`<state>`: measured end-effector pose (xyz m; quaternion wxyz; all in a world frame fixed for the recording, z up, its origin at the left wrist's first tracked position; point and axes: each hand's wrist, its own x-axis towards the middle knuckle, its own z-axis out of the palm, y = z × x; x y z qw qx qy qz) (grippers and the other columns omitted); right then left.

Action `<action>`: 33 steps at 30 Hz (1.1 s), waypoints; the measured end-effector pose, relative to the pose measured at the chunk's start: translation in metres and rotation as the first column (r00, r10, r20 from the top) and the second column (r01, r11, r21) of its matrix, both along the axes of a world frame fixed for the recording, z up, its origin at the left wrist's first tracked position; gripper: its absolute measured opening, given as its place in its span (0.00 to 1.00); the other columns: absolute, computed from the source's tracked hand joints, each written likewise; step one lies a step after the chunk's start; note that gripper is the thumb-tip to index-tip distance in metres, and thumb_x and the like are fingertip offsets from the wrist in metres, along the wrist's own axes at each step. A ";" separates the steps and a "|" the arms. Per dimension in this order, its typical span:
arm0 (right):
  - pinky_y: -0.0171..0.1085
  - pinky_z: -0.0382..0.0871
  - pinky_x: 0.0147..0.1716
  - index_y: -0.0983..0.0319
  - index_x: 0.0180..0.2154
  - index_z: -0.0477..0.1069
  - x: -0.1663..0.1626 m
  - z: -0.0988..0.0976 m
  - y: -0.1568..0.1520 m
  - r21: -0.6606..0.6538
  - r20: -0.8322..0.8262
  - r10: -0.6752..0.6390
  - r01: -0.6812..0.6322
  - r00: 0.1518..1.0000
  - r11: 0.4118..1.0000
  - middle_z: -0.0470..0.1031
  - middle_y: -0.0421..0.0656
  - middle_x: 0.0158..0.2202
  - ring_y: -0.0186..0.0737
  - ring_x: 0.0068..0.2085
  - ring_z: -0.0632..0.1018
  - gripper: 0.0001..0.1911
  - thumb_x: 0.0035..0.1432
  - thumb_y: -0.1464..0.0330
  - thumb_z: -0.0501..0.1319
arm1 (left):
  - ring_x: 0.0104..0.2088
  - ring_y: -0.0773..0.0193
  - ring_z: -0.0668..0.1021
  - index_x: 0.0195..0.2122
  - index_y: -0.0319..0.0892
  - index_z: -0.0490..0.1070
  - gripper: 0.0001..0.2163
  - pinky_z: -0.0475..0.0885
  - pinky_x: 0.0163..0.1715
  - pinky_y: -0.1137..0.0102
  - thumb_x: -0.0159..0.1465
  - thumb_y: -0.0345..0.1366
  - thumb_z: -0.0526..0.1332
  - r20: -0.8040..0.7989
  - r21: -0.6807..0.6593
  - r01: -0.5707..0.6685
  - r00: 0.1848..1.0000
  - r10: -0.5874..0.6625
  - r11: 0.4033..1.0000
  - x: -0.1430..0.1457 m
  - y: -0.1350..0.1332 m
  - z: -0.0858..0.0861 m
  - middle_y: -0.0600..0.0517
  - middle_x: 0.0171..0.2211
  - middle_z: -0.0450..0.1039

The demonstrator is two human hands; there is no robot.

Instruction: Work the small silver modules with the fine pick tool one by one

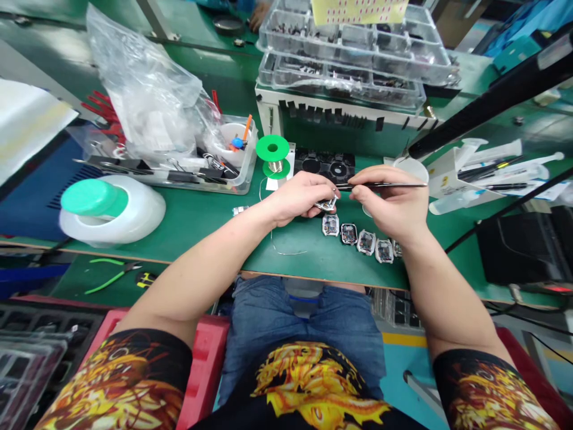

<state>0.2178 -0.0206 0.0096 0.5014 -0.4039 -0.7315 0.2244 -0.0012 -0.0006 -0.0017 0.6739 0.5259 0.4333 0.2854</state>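
My left hand (305, 196) pinches a small silver watch case (328, 203) above the green bench. Between the thumb and fingers of my right hand (391, 200) is a pair of thin metal tweezers (394, 185), lying almost level, its tip pointing left at the watch case. My left fingers partly cover the case, so what the tip touches cannot be made out. Just below my hands, several open watch cases with bare electronics form a slanting row, among them a silver one (330, 225) and a black one (349, 234). My right wrist partly hides the last one.
A green solder spool (273, 149) stands behind my left hand, with loose wire (286, 253) on the bench. Left are a white bottle (111, 209) and a clear bin (242, 173). Parts boxes (349, 71) sit behind; a black lamp arm (492, 98) and a syringe holder (470, 161) are right.
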 end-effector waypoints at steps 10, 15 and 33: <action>0.39 0.82 0.33 0.58 0.35 0.85 -0.002 0.003 -0.003 -0.042 0.021 -0.009 0.010 1.000 0.999 0.86 0.42 0.36 0.40 0.34 0.84 0.03 0.62 0.66 0.74 | 0.20 0.77 0.70 0.45 0.34 0.82 0.09 0.60 0.20 0.76 0.69 0.25 0.62 0.005 -0.037 -0.066 0.998 0.066 0.997 0.003 0.001 0.003 0.46 0.35 0.83; 0.37 0.81 0.33 0.58 0.36 0.86 -0.001 0.001 -0.002 0.021 0.055 -0.019 0.017 0.998 1.000 0.86 0.41 0.37 0.39 0.37 0.85 0.03 0.62 0.72 0.73 | 0.21 0.76 0.72 0.47 0.34 0.82 0.11 0.61 0.20 0.76 0.68 0.27 0.62 0.015 -0.010 -0.050 0.999 0.050 0.999 0.002 0.000 0.003 0.46 0.36 0.82; 0.45 0.85 0.47 0.55 0.45 0.85 0.005 -0.007 0.003 0.205 0.231 0.202 -0.251 0.952 0.946 0.87 0.42 0.43 0.44 0.43 0.87 0.07 0.70 0.73 0.69 | 0.21 0.77 0.69 0.43 0.33 0.82 0.11 0.61 0.20 0.76 0.67 0.23 0.60 0.015 -0.019 -0.080 0.997 0.081 0.997 0.004 -0.001 0.005 0.49 0.32 0.79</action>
